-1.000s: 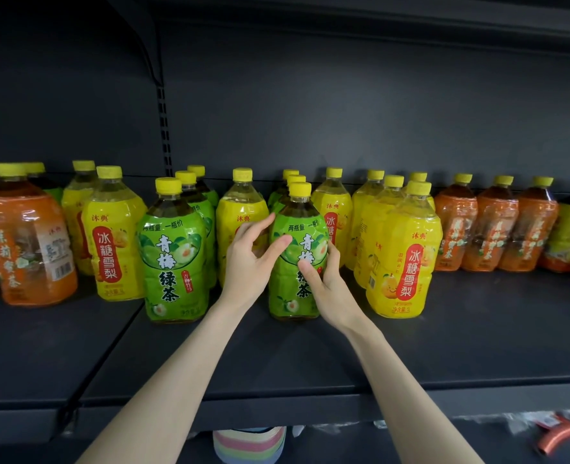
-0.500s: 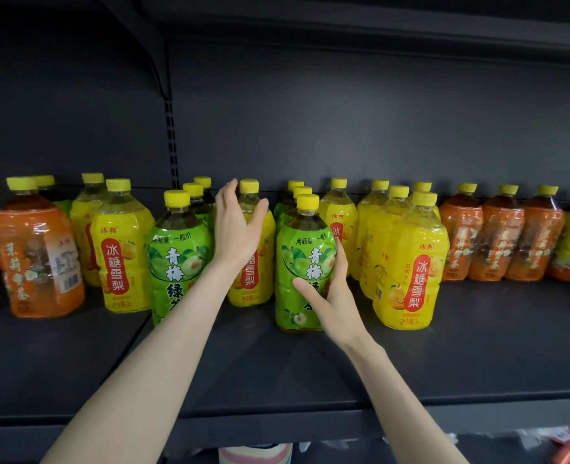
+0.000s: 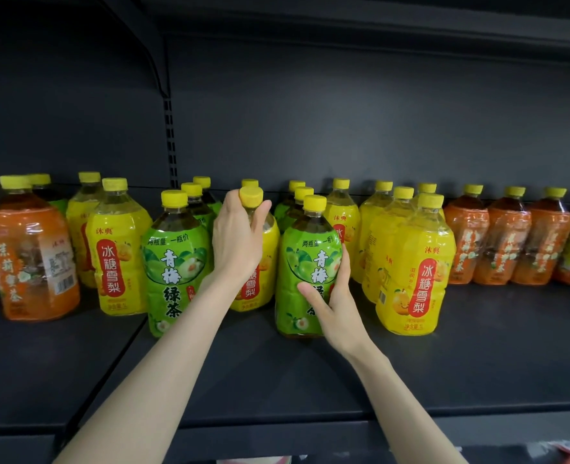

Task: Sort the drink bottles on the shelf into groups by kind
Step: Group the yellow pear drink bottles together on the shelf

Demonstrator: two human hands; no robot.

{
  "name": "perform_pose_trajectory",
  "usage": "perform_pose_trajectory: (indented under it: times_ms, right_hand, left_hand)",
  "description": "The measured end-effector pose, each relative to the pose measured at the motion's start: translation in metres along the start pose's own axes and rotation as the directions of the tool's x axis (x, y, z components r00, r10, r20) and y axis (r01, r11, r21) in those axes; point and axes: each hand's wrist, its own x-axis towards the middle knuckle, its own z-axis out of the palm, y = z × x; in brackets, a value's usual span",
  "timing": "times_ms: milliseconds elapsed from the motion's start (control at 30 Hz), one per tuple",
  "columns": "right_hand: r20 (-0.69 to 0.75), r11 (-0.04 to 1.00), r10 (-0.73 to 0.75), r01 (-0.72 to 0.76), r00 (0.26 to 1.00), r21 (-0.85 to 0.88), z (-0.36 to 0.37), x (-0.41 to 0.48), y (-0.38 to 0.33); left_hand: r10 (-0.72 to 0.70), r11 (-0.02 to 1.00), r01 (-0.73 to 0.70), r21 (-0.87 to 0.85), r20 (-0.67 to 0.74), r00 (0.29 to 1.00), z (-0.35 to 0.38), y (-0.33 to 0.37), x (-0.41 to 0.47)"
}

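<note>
Yellow pear-drink bottle (image 3: 270, 242) sits between two green tea ones, and the left grip (image 3: 236, 242) is wrapped round its neck right under the cap. The right grip (image 3: 332, 296) is clasping the lower side of the green tea bottle (image 3: 305, 259) at its 3 o'clock, looks like it's just steadying it. So I reckon we're pulling out the misplaced yellow one. Next it needs lifting clear and carrying over to the yellow group (image 3: 410, 262) further toward 3 o'clock on the shelf (image 3: 444, 363), without knocking the other green bottle (image 3: 173, 262) at 9 o'clock.

Bottles (image 3: 407, 262) packed tight at back, shelf (image 3: 277, 380) front strip open, small gaps btwn front bottles.
</note>
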Motion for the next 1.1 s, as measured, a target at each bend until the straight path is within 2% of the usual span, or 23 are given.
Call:
perform_pose_trajectory:
  times_ms: [267, 667, 733, 800, 833, 900, 1000, 1033, 1100]
  right_hand:
    - [-0.002, 1.0, -0.006, 0.006, 1.0, 0.002, 0.001, 0.003, 0.003]
    - [0.038, 1.0, -0.001, 0.001, 0.999, 0.003, 0.0, -0.003, -0.006]
    - [-0.068, 0.999, -0.031, 0.029, 0.997, -0.029, -0.001, -0.012, -0.014]
    - [-0.257, 0.992, -0.123, 0.12, 0.959, -0.026, 0.0, -0.03, -0.026]
    - [-0.297, 0.985, -0.164, 0.171, 0.941, -0.004, 0.001, -0.038, -0.033]
    - [-0.191, 0.98, -0.173, 0.188, 0.966, 0.061, 0.007, -0.051, -0.047]
    - [0.12, 0.974, -0.073, 0.045, 0.99, 0.223, 0.026, -0.053, -0.057]
    - [0.17, 0.96, -0.04, -0.01, 0.985, 0.28, 0.034, -0.052, -0.058]
    - [0.149, 0.942, 0.005, -0.054, 0.989, 0.332, 0.048, -0.049, -0.059]
  left_hand:
    - [0.052, 0.994, -0.053, -0.096, -0.006, 0.999, -0.03, 0.017, -0.025]
    - [-0.012, 0.994, 0.011, -0.108, -0.005, 1.0, -0.054, 0.044, -0.04]
    - [-0.019, 0.994, 0.02, -0.105, 0.011, 1.0, -0.057, 0.044, -0.041]
    - [-0.031, 0.993, 0.034, -0.109, 0.03, 0.999, -0.06, 0.045, -0.041]
    - [-0.037, 0.992, 0.04, -0.117, 0.035, 0.999, -0.061, 0.045, -0.042]
    - [-0.037, 0.99, 0.042, -0.138, 0.039, 0.999, -0.066, 0.049, -0.045]
    - [-0.034, 0.984, 0.042, -0.174, 0.051, 0.998, -0.072, 0.057, -0.048]
    - [-0.038, 0.98, 0.051, -0.192, 0.069, 0.997, -0.074, 0.059, -0.049]
    - [-0.04, 0.97, 0.069, -0.231, 0.129, 0.991, -0.079, 0.059, -0.051]
